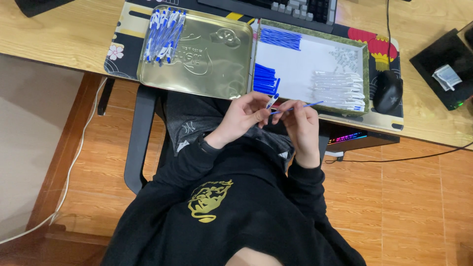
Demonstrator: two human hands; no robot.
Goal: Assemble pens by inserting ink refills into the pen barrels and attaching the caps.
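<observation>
Pen parts are in both hands, near the middle of the frame, just below the edge of the wooden desk (64, 34). The left hand (244, 117) grips a small white and blue pen barrel (272, 100) between the thumb and the fingers, with its tip pointing up. The right hand (301, 125) pinches a thin blue refill (298, 107), which lies almost level and sticks out to the right. The inner end of the refill is very close to the barrel; I cannot tell if they touch.

Above the hands, on a dark desk mat (123, 54), stand two containers side by side. At the upper left is a gold metal tin lid (207, 59) with a heap of finished blue and white pens (165, 34) in its left corner. To its right is a shallow box (295, 69) with a white bottom; it holds blue refills (280, 38), blue caps (265, 80) and a row of clear barrels (340, 91). A black mouse (388, 91) lies right of the box, and a keyboard (295, 10) is at the top edge.
</observation>
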